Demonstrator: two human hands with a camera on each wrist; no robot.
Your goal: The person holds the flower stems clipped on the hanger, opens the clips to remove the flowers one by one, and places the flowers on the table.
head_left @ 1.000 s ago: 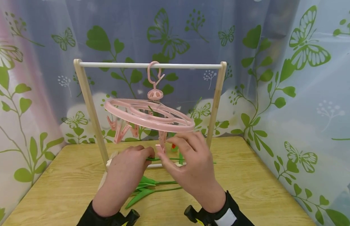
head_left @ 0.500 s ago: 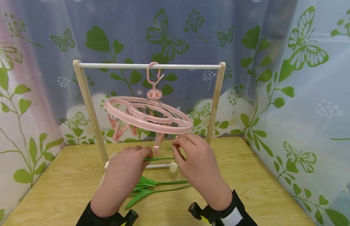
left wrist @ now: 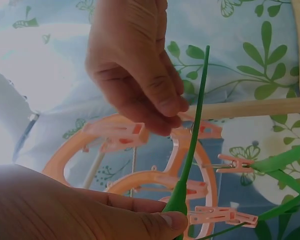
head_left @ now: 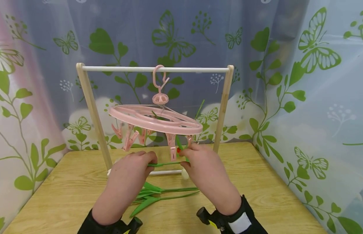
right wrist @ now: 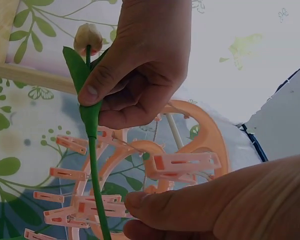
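Note:
My left hand (head_left: pixel 131 172) pinches an artificial tulip by its green leaf base (right wrist: pixel 90 117); its white bloom (right wrist: pixel 88 40) shows in the right wrist view. The tulip's bare stem (left wrist: pixel 196 115) points toward my right hand (head_left: pixel 203 172). That hand hovers under the near right rim of a pink clip hanger (head_left: pixel 158 123), thumb and fingers slightly apart with nothing visible between them. A pink clothespin (head_left: pixel 173 151) dangles between the hands. Beyond them a red tulip bloom (head_left: pixel 178 150) and a pale bloom (head_left: pixel 185 174) hang low. Two clothespins (left wrist: pixel 235 165) grip green stems or leaves.
The tilted hanger hooks over the white rod (head_left: pixel 117 69) of a wooden stand (head_left: pixel 92 110). Several more clothespins (head_left: pixel 130 139) dangle at its left. Loose green tulip stems and leaves (head_left: pixel 152 196) lie on the wooden table (head_left: pixel 251 195) below my hands. A patterned curtain (head_left: pixel 275 107) surrounds it.
My right hand has left the front clothespin and shifted right and back, under the ring's right rim. The hanger has swung and turned slightly. My left hand stays nearly still with the tulip.

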